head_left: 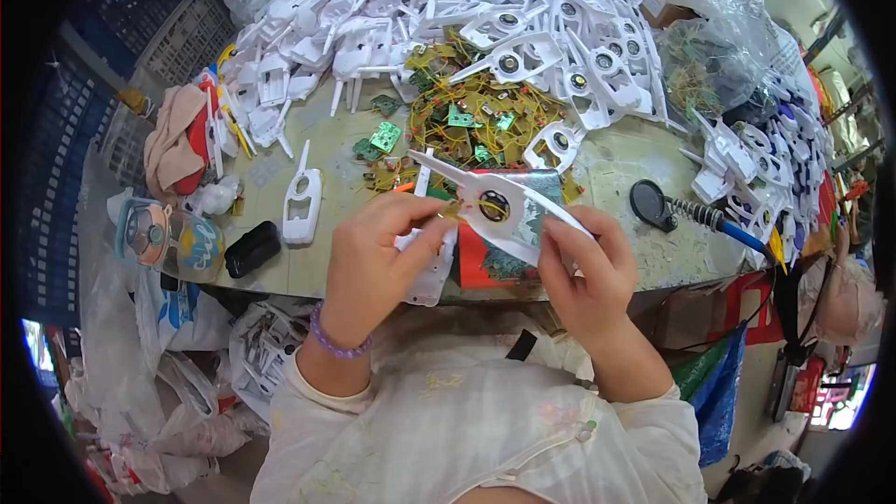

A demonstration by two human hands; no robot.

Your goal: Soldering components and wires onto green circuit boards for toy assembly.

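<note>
My right hand [593,266] grips a white plastic housing [537,205] by its wide end, tilted above the table's front edge. A round black speaker [493,206] sits inside that housing, with a yellow wire across it. At the housing's left side, my left hand [378,257] is closed in a pinch on a small yellow-brown circuit board [454,209], mostly hidden by the fingers. Another white housing part [429,271] lies below, partly behind my left hand. Under the held housing are a red sheet [476,261] and a dark green patterned piece [509,266].
Behind my hands lies a heap of wired circuit boards [476,126], backed by a large pile of white housings [373,19]. A soldering iron [719,219] rests at right beside a round black holder [651,206]. At left stand a clear jug [173,243] and a black case [252,249].
</note>
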